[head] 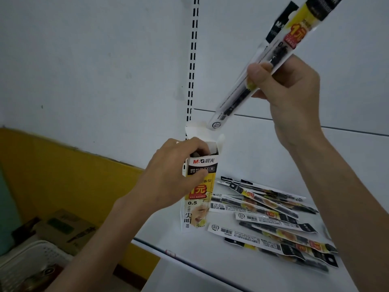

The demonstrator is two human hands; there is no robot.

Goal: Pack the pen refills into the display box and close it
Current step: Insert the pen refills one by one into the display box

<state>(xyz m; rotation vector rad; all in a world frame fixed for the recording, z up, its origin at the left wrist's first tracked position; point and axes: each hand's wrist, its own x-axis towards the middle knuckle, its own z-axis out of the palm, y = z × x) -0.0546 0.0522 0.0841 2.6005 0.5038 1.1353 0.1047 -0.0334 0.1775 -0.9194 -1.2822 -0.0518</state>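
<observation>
Upright cardboard display box (199, 192), glossy flat refill packets (271, 220)

Retail setting, likely small stationery shop. White metal shelf (263, 148) meets slotted upright (193, 60) on white back panel (105, 60). Branded display box (200, 199) and refill pack (292, 36) show printed 1-yuan price; loose packs (273, 224) on shelf carry barcodes. Cardboard cartons (63, 226), white plastic basket (35, 256) on floor by yellow wall (52, 165).
</observation>
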